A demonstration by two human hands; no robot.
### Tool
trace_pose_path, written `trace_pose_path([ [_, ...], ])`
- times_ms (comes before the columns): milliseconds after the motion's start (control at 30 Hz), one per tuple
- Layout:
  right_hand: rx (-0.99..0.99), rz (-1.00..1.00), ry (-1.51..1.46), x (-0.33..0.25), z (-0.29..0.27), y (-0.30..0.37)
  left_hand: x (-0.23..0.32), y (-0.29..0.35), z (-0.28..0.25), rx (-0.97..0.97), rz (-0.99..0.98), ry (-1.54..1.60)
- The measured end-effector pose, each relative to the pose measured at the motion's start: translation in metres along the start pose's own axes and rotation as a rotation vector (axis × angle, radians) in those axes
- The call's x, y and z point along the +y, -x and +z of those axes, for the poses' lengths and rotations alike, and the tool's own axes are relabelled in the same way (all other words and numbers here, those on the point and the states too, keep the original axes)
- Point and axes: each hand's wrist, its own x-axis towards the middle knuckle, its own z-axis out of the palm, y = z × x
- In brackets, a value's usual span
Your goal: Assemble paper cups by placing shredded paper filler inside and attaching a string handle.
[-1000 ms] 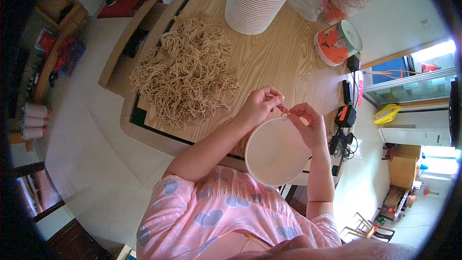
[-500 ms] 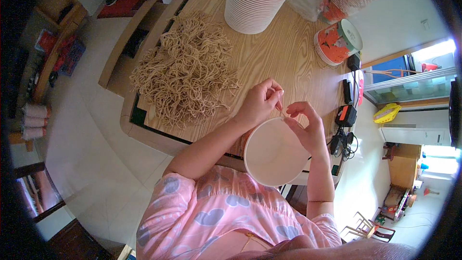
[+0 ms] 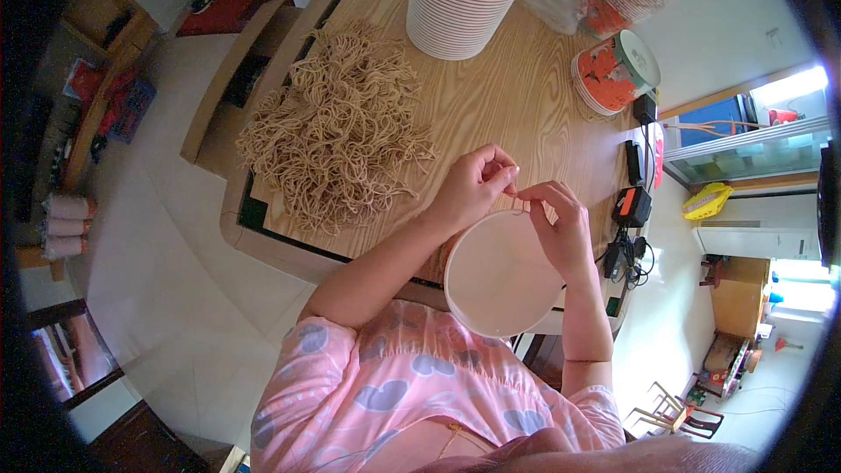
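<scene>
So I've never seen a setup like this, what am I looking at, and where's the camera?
There's no machine here: these are a person's bare hands, seen from above by a wide fisheye camera on their head, so straight edges bend. The left hand pinches what looks like a thin strand near the rim of a white bucket. The right hand is there too; its exact grip is too small to tell. On the wooden table lie a heap of tan cords, a tall stack of white tubs and an orange patterned tub.
</scene>
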Motion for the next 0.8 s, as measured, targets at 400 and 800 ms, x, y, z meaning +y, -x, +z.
trace_pose_path([
  [400, -0.057, 0.195, -0.218, 0.006, 0.007, -0.004, 0.01, 0.004, -0.001, -0.024, -0.094, 0.064],
  [800, -0.053, 0.385, -0.562, 0.035, 0.002, 0.003, -0.017, -0.007, -0.003, -0.169, -0.201, -0.007],
])
